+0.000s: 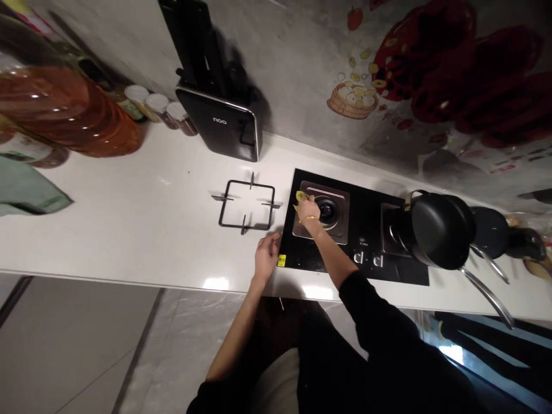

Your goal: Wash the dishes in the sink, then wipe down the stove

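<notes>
My right hand (309, 210) is closed on a yellow cloth (301, 197), pressed to the left side of the metal burner plate (342, 233) on the black gas hob (317, 261). Next to it, in the plate's middle, sits the round black burner (326, 211). My left hand (266, 253) rests on the white counter against the hob's left edge, its fingers loosely bent and apart with nothing in them. Just beyond that hand, a square black pan support (221, 214) lies on the counter, off the hob.
Black pans (440, 230) stand over the right burner, metal handles jutting past the counter's front edge. Behind the pan support is a black knife block (218, 123). A large oil bottle (73, 109), small jars (157, 104) and a green cloth (30, 187) occupy the left.
</notes>
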Tool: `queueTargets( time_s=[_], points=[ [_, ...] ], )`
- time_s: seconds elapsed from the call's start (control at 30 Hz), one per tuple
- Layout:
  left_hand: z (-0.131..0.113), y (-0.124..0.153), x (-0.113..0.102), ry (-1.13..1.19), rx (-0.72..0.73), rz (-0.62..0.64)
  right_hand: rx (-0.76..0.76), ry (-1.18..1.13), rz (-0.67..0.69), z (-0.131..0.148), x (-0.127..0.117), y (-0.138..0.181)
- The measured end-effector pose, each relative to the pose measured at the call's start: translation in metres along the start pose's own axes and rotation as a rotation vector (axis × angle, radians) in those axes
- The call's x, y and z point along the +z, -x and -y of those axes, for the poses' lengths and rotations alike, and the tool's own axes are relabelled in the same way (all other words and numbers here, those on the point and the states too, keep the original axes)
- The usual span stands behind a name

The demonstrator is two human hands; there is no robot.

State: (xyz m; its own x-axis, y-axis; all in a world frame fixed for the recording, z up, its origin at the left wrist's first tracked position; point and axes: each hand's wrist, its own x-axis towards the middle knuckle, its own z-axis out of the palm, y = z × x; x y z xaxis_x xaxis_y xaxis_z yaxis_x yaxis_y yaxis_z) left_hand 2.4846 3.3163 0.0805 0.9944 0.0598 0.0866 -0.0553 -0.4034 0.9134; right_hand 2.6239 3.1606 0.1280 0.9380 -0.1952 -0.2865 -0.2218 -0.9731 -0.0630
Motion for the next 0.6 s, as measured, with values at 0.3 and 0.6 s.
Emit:
queueTargets(
  time_s=[0.3,0.6],
  points=[
    [-0.004,0.005,0.020,0.024,-0.028,0.070,-0.126,0.105,-0.009,-0.004,0.052,0.044],
    [-0.022,-0.012,0.022,0.004,0.073,0.075,-0.186,-0.189,-0.026,-0.102,0.048,0.120]
  ],
)
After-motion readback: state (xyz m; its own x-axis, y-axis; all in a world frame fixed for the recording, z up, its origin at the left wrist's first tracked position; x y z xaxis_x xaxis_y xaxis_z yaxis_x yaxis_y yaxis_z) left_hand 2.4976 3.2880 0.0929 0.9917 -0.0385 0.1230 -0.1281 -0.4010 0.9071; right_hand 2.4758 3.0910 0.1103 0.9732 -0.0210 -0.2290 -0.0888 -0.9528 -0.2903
